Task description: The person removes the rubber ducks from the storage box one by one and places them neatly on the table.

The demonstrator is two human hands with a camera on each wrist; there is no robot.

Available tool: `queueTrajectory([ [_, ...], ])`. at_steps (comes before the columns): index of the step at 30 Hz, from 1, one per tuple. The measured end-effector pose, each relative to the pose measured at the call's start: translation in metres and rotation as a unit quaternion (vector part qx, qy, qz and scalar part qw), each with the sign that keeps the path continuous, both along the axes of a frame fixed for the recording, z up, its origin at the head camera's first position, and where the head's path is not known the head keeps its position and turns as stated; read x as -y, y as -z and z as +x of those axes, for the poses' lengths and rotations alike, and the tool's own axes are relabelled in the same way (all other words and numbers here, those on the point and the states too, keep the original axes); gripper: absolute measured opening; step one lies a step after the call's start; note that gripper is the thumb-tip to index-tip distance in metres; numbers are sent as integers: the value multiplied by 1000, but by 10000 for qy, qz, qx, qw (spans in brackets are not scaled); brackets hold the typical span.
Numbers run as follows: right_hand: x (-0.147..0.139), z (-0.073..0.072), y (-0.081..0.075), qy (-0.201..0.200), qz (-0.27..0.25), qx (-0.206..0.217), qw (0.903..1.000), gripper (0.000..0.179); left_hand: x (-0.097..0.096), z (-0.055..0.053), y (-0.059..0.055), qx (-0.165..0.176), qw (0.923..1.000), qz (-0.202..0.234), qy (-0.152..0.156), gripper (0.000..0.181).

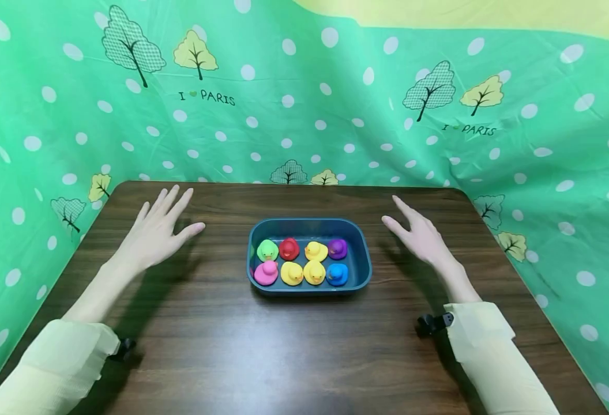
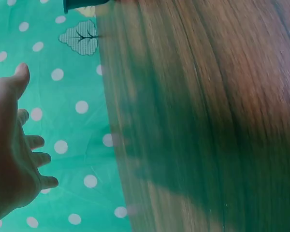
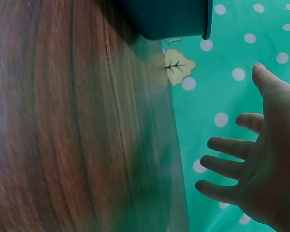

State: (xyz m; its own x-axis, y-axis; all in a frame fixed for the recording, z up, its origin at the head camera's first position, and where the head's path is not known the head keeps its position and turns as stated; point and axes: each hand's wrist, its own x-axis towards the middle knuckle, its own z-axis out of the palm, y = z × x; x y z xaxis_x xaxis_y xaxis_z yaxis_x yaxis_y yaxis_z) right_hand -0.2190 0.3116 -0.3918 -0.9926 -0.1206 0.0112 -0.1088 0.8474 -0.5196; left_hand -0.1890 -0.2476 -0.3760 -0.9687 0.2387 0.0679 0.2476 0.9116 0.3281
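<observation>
As seen with left hand [image 1: 155, 234] and right hand [image 1: 423, 239] outspread, gripping nothing, beside blue tray [image 1: 309, 290], finds eight toy ducks [image 1: 314, 272] inside; judges handling either unstarted or complete.

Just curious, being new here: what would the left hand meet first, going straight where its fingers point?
The left hand would probably meet the green, white-dotted cloth backdrop first, though depth is unclear.

Eight ducks [image 1: 292, 273] sit in the tray [image 1: 309, 291] near the desk's [image 1: 206, 346] far edge, between the left hand [image 1: 155, 231] and right hand [image 1: 421, 235].
</observation>
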Motion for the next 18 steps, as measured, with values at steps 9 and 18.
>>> queueTrajectory([
  [9, 14, 13, 4, -53, -705, 110, 9974, 71, -15, -1, -1, -55, 9998, 181, 100, 88],
  [18, 25, 22, 7, -225, -935, 234, 9951, 65, -31, -1, -2, -178, 9992, 262, 261, 87],
])
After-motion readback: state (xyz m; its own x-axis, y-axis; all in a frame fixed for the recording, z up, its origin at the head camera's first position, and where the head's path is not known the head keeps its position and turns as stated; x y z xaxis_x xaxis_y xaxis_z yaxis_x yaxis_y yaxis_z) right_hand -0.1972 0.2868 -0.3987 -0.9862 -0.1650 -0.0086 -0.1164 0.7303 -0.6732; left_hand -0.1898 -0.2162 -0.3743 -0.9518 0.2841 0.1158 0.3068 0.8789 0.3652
